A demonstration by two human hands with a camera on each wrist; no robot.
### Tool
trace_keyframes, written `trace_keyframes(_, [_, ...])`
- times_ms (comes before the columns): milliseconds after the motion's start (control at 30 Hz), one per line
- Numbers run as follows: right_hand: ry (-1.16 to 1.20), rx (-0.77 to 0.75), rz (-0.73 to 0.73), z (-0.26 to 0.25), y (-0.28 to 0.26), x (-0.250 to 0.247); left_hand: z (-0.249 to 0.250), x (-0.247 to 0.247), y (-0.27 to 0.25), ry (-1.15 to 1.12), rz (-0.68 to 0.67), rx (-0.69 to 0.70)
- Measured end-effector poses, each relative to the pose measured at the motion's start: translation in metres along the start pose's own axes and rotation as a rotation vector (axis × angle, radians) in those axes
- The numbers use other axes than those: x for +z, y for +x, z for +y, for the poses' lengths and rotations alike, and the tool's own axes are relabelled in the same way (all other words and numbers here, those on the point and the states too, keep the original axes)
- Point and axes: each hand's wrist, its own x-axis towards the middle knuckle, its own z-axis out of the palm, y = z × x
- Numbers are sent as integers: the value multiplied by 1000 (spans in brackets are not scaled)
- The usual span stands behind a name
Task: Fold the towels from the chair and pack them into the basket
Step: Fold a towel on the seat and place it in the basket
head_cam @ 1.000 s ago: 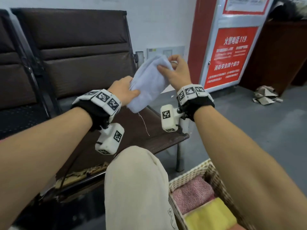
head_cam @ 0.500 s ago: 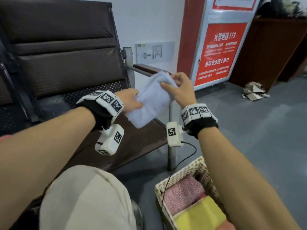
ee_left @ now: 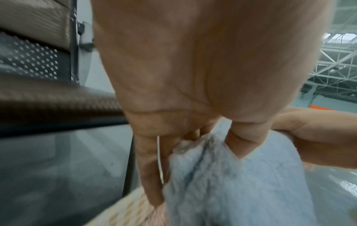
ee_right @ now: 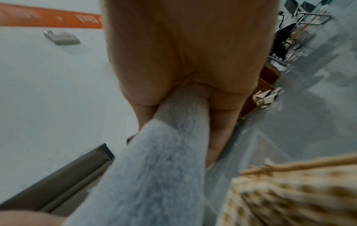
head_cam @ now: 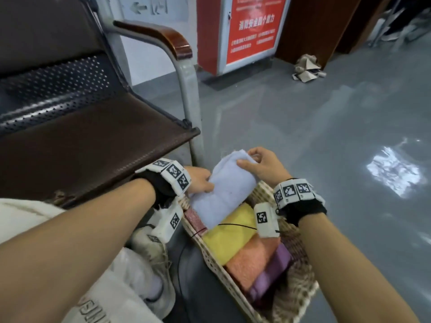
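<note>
A folded pale blue towel (head_cam: 224,190) hangs over the far end of the woven basket (head_cam: 215,259) on the floor. My left hand (head_cam: 200,181) pinches the towel's left edge; in the left wrist view thumb and fingers (ee_left: 152,168) clamp the pale blue towel (ee_left: 231,191). My right hand (head_cam: 258,164) grips its upper right corner, and the right wrist view shows the towel (ee_right: 164,152) squeezed between thumb and fingers. In the basket lie folded pink (head_cam: 194,217), yellow (head_cam: 233,234), orange (head_cam: 251,259) and purple (head_cam: 272,273) towels. The brown chair seat (head_cam: 81,145) to the left is bare.
The chair's metal armrest post (head_cam: 189,96) stands just behind the basket. A red sign cabinet (head_cam: 247,31) and crumpled cardboard (head_cam: 305,71) sit further back on the grey floor (head_cam: 326,141). My knee and shoe (head_cam: 154,271) are beside the basket's left wall. A black cable (head_cam: 233,226) crosses the towels.
Both hands have carried the blue towel down from chest height beside the chair to just over the basket's far end. The head view has tilted down toward the floor.
</note>
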Motion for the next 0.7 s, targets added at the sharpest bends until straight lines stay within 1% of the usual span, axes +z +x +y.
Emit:
trace_keyframes(33, [-9,33,9,16,-6,-1,2,12,8,-8,-6,29])
trace_keyframes(133, [-19,92,33,54,-17,5,-1,44,30,-53,46,77])
trace_keyframes(200, [-31,137,26,74,-23,12,-5,63,42,-89,63,67])
trace_keyframes(267, [-111,188,1,91,-26,17,-10,81,52,-96,49,34])
trace_keyframes(367, [-301,286,-108,111,-30,22,-18,108,62,-88,-53,-1])
trace_keyframes(467, [-449,367,-212,122,-33,23,-14,124,65,-87,-155,26])
trace_keyframes(600, [-564,411,-267,130,-39,9,13,127,66,-156,-309,110])
trace_keyframes(700, [-674,440,-285,138,-47,-1,31,137,68,-178,-376,144])
